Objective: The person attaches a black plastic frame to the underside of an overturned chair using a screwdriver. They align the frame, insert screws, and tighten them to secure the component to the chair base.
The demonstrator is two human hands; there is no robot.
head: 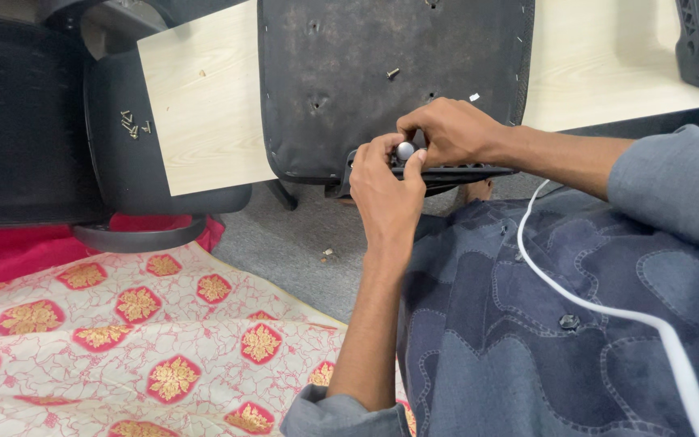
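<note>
Both hands, left hand [386, 182] and right hand [446, 129], pinch a round grey knob [405, 150] at the upturned seat base [366, 73]; one screw [393, 74] lies on it, spare screws [133, 125] lie unused.

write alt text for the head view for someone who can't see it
Both hands, left hand and right hand, pinch a small round grey knob at the edge of an upturned black chair seat. Loose screws lie on another chair nearby.

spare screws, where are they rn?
Head view, upper left: the loose screws lie in a small cluster on the dark chair part, just left of the light wooden board, well away from both hands.
</note>
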